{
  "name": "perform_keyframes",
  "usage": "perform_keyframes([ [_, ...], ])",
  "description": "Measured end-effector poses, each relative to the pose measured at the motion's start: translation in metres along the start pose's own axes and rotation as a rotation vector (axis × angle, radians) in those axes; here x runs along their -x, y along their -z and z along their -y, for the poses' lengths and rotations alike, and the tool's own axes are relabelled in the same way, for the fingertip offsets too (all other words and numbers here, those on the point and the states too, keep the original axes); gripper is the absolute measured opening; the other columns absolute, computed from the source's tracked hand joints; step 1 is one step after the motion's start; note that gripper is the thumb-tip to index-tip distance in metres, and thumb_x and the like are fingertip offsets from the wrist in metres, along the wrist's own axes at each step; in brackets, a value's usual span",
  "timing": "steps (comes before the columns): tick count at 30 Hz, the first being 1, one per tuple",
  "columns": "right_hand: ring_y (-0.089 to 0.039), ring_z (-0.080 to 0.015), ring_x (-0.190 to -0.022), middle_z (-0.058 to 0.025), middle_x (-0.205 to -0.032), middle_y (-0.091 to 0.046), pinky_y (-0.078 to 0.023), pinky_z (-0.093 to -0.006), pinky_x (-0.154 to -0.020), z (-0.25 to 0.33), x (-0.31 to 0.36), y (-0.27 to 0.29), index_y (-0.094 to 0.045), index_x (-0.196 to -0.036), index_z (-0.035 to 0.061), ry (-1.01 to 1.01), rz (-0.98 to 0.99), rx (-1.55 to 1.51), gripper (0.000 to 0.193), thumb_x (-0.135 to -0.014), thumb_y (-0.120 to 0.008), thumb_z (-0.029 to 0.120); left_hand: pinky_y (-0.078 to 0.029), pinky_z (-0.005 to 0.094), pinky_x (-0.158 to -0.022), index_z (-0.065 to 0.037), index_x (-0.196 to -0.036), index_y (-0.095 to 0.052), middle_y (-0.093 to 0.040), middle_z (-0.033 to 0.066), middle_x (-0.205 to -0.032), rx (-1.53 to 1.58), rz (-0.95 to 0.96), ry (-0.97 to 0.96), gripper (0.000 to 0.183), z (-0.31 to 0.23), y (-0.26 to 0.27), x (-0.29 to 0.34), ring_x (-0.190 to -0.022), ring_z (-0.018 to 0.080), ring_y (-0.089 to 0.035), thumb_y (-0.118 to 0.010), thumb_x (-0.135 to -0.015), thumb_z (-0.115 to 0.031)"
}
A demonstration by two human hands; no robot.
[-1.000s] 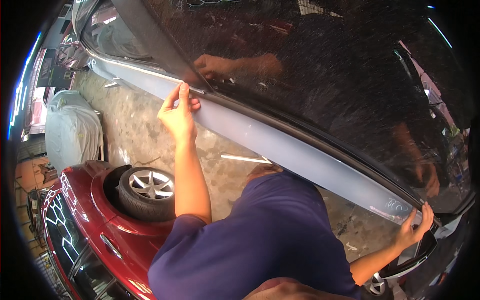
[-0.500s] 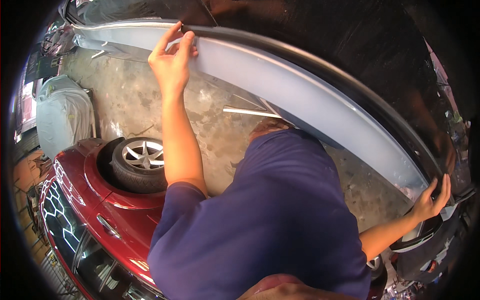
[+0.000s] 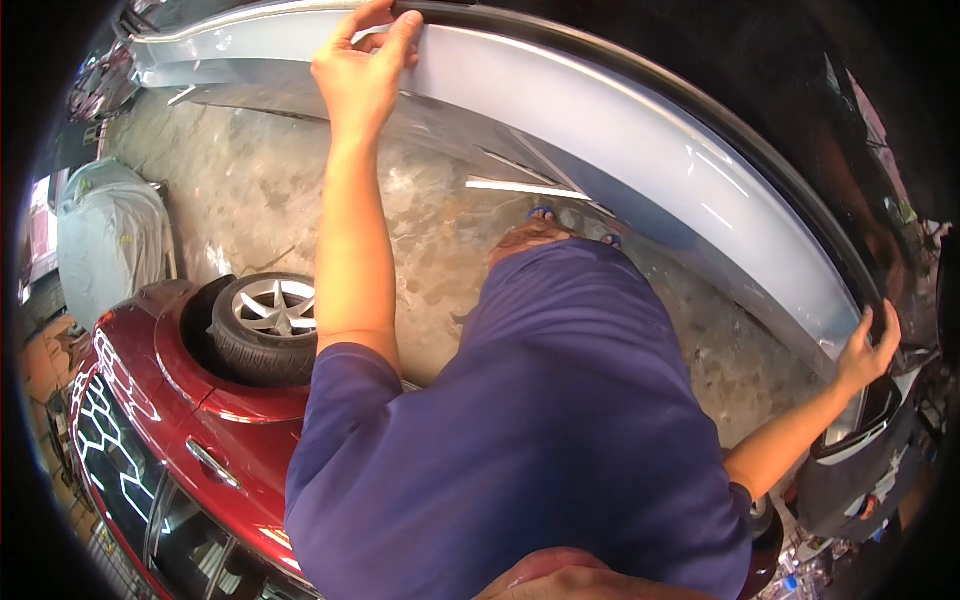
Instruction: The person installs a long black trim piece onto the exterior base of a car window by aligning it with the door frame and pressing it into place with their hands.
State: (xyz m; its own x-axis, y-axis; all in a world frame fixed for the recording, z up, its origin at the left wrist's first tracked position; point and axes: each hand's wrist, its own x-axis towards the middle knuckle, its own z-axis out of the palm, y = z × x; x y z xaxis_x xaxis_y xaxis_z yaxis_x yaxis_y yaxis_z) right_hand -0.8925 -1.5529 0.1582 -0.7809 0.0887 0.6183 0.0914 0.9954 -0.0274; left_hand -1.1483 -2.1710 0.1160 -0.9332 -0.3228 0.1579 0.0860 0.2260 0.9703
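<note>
A long black window trim strip (image 3: 640, 75) runs along the top edge of a pale silver-grey car door (image 3: 620, 140), beneath the dark window glass (image 3: 760, 80). At the upper left, my left hand (image 3: 362, 75) pinches the strip between thumb and fingers. The index fingertip reaches the picture's top edge. My right hand (image 3: 865, 355) is at the strip's far right end, thumb and finger on either side of it, the other fingers partly hidden. Both arms are spread wide along the door.
Behind me on the left stands a dark red car (image 3: 240, 430) with a silver-spoked wheel (image 3: 275, 308). A grey-covered vehicle (image 3: 115, 235) is farther left. A white strip (image 3: 525, 187) is low beside the door, above the stained concrete floor (image 3: 270, 190). A dark-covered shape (image 3: 855, 485) stands at lower right.
The view has shifted, so the door and both hands sit higher in the picture. My feet now show below the door. Both hands keep about the same places along the strip.
</note>
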Motion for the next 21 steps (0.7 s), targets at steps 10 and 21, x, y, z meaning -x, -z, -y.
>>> perform_keyframes([
  [10, -0.066, -0.0249, -0.107, -0.0091, -0.111, -0.071, -0.049, -0.0355, -0.098, -0.001, 0.021, -0.007, -0.072, -0.110, 0.0059, -0.076, 0.046, -0.065, 0.028, -0.082, -0.079, 0.006, -0.060, 0.0274, -0.065, -0.001, -0.118, -0.071, -0.071, 0.0096, -0.104, -0.097, 0.037, -0.217, 0.040, -0.006, 0.003, 0.007, -0.077, 0.0139, -0.069, -0.084, -0.083, -0.014],
  [21, -0.063, -0.0272, -0.106, -0.0067, -0.107, -0.069, -0.047, -0.0411, -0.094, -0.001, 0.038, -0.016, -0.075, -0.103, 0.0116, -0.128, -0.109, -0.126, 0.029, -0.076, -0.083, 0.018, -0.051, 0.0234, -0.061, -0.003, -0.122, -0.069, -0.070, 0.0052, -0.107, -0.211, 0.083, -0.310, 0.037, -0.003, 0.004, 0.005, -0.072, 0.0092, -0.061, -0.079, -0.090, -0.018],
])
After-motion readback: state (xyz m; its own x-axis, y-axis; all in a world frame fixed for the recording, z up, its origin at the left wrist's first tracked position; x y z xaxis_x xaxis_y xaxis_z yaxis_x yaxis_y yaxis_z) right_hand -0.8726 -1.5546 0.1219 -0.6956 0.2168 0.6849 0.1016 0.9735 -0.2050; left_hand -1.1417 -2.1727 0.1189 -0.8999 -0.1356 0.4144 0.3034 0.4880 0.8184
